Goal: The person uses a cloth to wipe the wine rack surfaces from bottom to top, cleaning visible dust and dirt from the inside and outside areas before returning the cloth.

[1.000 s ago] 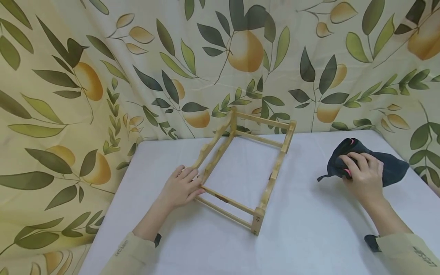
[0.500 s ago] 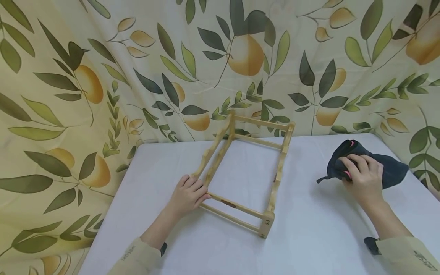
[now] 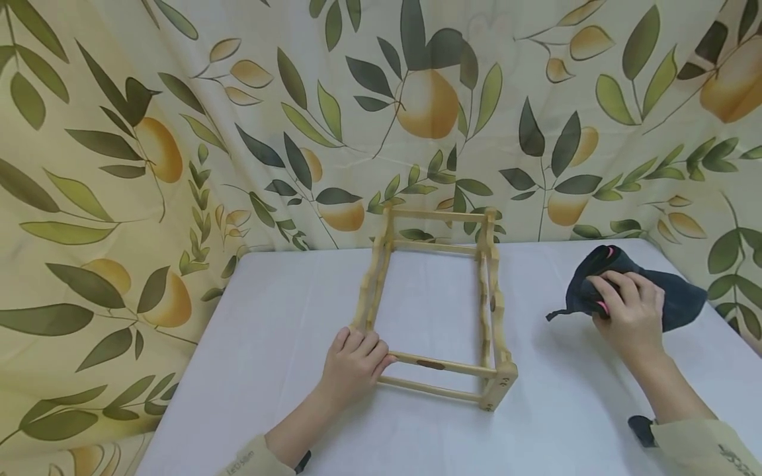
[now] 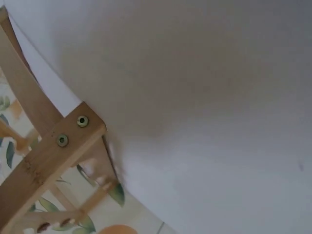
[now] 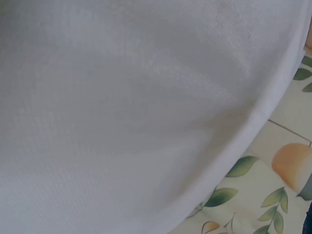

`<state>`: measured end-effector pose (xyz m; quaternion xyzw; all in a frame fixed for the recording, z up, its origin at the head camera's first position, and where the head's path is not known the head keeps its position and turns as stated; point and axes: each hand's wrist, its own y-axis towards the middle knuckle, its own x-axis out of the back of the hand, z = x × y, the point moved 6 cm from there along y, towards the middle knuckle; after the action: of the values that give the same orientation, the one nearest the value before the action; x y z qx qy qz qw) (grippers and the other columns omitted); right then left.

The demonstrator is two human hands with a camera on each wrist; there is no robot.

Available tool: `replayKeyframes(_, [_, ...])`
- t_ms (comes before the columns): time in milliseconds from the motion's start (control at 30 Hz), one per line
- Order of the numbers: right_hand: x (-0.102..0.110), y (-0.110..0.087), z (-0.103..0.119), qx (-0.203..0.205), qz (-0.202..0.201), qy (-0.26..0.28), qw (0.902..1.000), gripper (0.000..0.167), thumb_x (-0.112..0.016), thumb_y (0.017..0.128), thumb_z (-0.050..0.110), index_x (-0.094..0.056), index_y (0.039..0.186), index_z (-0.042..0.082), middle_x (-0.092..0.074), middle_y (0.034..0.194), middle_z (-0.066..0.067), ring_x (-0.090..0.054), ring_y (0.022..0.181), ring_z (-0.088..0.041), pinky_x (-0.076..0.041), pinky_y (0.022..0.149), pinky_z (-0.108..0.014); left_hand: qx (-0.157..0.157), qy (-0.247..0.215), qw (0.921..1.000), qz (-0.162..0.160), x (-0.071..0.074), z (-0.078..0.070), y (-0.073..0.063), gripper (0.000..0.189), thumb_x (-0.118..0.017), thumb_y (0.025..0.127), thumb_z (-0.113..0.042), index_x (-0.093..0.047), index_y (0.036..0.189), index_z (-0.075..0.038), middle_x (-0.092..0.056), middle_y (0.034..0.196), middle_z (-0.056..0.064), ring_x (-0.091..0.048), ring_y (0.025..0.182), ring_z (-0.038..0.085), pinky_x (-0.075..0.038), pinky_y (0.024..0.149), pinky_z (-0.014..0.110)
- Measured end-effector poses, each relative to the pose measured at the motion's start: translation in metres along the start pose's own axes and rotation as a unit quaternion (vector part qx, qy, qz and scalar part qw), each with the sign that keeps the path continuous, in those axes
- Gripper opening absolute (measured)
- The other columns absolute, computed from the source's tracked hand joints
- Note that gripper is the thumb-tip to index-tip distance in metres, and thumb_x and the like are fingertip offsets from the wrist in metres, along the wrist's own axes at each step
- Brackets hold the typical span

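Your left hand (image 3: 356,363) has its grip curled over the near left corner of a pale wooden rack (image 3: 455,366), fingers and thumb holding the wood. The rack lies in the middle of the white counter (image 3: 297,311), its two wavy sides running from near to far and pairs of straight bars joining them at both ends; its far end reaches the counter's far edge in the head view. A brown patch (image 3: 430,364) marks the upper near bar, just right of your thumb. Out on the right, well apart from the rack, your right hand (image 3: 634,311) has its grip pinching a dark cloth bag (image 3: 678,294), and you can see pink edging and a short cord (image 3: 556,315) on its left side. You cannot tell how far the fingertips go inside. Your left wrist view shows the corner of the rack close up, with two metal bolts (image 4: 82,121) in it, while your right wrist view shows mostly white cover. Behind the counter hangs a cloth (image 3: 369,152) printed with leaves and orange fruit.
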<state>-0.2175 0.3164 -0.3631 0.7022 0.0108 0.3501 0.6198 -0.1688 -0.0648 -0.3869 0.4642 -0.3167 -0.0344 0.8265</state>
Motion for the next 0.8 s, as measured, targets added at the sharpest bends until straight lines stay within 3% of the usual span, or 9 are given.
replayKeyframes(200, [0.001, 0.001, 0.003, 0.003, -0.005, -0.001, 1.0, 0.056, -0.065, 0.048, -0.02, -0.06, 0.101, -0.003, -0.053, 0.101, -0.028, -0.042, 0.094, -0.05, -0.027, 0.072, -0.062, 0.015, 0.025, 0.9994, 0.018, -0.001, -0.014, 0.007, 0.039, -0.028, 0.099, -0.036, -0.048, 0.073, -0.017, -0.041, 0.069, -0.005, -0.036, 0.067, 0.015, -0.029, 0.071, 0.03])
replayKeyframes(533, [0.008, 0.004, 0.008, 0.005, -0.029, 0.002, 0.9996, 0.054, -0.063, 0.047, -0.02, -0.06, 0.098, -0.003, -0.054, 0.099, -0.028, -0.041, 0.093, -0.049, -0.026, 0.071, -0.061, 0.049, 0.025, 0.9977, 0.041, -0.005, -0.033, 0.019, 0.04, -0.027, 0.1, -0.035, -0.051, 0.073, -0.018, -0.042, 0.07, -0.005, -0.036, 0.067, 0.014, -0.03, 0.071, 0.028])
replayKeyframes(800, [0.012, 0.009, 0.015, 0.012, -0.058, 0.006, 0.9982, 0.05, -0.061, 0.049, -0.018, -0.06, 0.096, -0.003, -0.054, 0.097, -0.027, -0.042, 0.091, -0.047, -0.027, 0.072, -0.058, 0.062, 0.034, 0.9957, 0.06, -0.008, -0.041, 0.028, 0.041, -0.026, 0.1, -0.035, -0.053, 0.074, -0.019, -0.044, 0.071, -0.006, -0.039, 0.07, 0.013, -0.029, 0.071, 0.028])
